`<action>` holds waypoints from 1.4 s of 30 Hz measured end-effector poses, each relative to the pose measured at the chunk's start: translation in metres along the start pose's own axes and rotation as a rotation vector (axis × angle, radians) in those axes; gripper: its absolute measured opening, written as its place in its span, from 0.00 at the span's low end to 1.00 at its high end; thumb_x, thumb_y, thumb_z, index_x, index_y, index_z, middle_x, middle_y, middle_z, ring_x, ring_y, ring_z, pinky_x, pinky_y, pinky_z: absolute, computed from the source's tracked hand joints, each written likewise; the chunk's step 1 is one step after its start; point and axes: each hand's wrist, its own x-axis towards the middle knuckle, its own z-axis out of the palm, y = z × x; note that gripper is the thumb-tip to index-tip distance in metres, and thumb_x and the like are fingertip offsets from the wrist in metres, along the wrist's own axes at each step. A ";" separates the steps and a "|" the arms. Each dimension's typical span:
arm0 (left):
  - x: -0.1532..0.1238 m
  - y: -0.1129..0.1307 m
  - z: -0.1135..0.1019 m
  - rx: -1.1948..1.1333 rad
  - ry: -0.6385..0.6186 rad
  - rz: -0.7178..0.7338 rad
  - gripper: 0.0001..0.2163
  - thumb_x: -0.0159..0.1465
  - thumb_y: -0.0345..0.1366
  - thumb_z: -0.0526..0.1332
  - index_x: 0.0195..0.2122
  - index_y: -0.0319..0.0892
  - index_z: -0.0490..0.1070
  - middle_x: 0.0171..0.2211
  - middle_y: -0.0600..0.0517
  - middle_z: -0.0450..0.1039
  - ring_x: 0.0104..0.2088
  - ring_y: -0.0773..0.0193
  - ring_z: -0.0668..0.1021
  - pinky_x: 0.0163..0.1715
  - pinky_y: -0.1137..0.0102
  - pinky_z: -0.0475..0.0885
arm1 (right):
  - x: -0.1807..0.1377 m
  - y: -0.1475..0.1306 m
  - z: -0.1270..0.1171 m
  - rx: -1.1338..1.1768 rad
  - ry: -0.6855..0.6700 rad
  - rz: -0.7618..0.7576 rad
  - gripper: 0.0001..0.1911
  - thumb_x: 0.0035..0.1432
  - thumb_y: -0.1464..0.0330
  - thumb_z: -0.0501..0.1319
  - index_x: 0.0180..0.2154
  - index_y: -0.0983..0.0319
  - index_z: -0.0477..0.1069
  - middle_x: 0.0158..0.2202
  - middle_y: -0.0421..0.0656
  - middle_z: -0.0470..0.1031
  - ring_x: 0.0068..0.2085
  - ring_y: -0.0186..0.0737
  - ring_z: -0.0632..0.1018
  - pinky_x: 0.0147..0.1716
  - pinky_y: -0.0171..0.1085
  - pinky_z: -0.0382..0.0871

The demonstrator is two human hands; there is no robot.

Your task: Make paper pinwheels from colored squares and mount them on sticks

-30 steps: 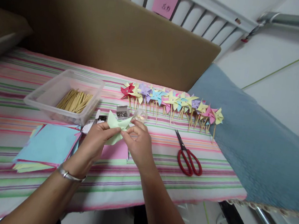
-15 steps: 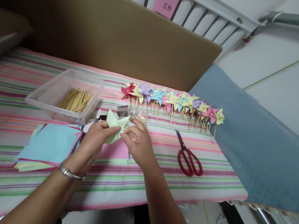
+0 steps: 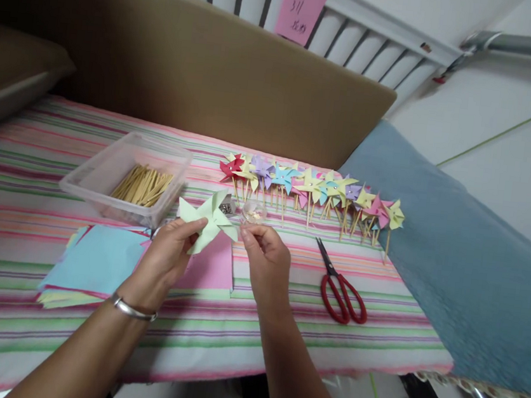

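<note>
A pale green paper pinwheel with its blades folded in is pinched at its left side by my left hand. Just right of it, my right hand is closed with thumb and forefinger together, beside a blade tip; whatever is between those fingers is too small to make out. Behind the pinwheel are a small box of metal pins, partly hidden, and a round clear dish of tiny pieces. Under it lies a pink paper sheet.
A clear plastic tub of wooden sticks stands left, behind a stack of coloured paper. Several finished pinwheels on sticks line the back right. Red-handled scissors lie right. A cardboard panel rises behind the striped tablecloth.
The pinwheel has turned to face upward with its blades spread. My right hand has moved off it to the right, its fingers drawn into a pinch. The view has shifted slightly.
</note>
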 end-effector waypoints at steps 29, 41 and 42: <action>-0.007 -0.009 0.007 -0.167 -0.138 -0.039 0.04 0.51 0.28 0.68 0.23 0.37 0.73 0.28 0.51 0.77 0.28 0.67 0.75 0.29 0.72 0.69 | -0.005 0.016 0.027 0.489 -0.240 0.250 0.06 0.46 0.66 0.66 0.28 0.62 0.73 0.23 0.37 0.73 0.25 0.32 0.73 0.30 0.34 0.69; -0.009 -0.010 0.009 -0.141 -0.146 -0.030 0.05 0.49 0.31 0.69 0.27 0.37 0.77 0.23 0.52 0.75 0.25 0.67 0.74 0.30 0.71 0.69 | -0.004 0.014 0.028 0.482 -0.184 0.270 0.06 0.44 0.69 0.66 0.26 0.62 0.72 0.22 0.36 0.71 0.24 0.31 0.72 0.30 0.34 0.70; -0.009 -0.010 0.009 -0.139 -0.152 -0.026 0.05 0.49 0.31 0.69 0.27 0.37 0.77 0.22 0.52 0.75 0.25 0.67 0.74 0.30 0.71 0.68 | -0.004 0.014 0.028 0.479 -0.177 0.273 0.06 0.43 0.68 0.67 0.26 0.62 0.71 0.22 0.36 0.71 0.24 0.31 0.72 0.30 0.34 0.70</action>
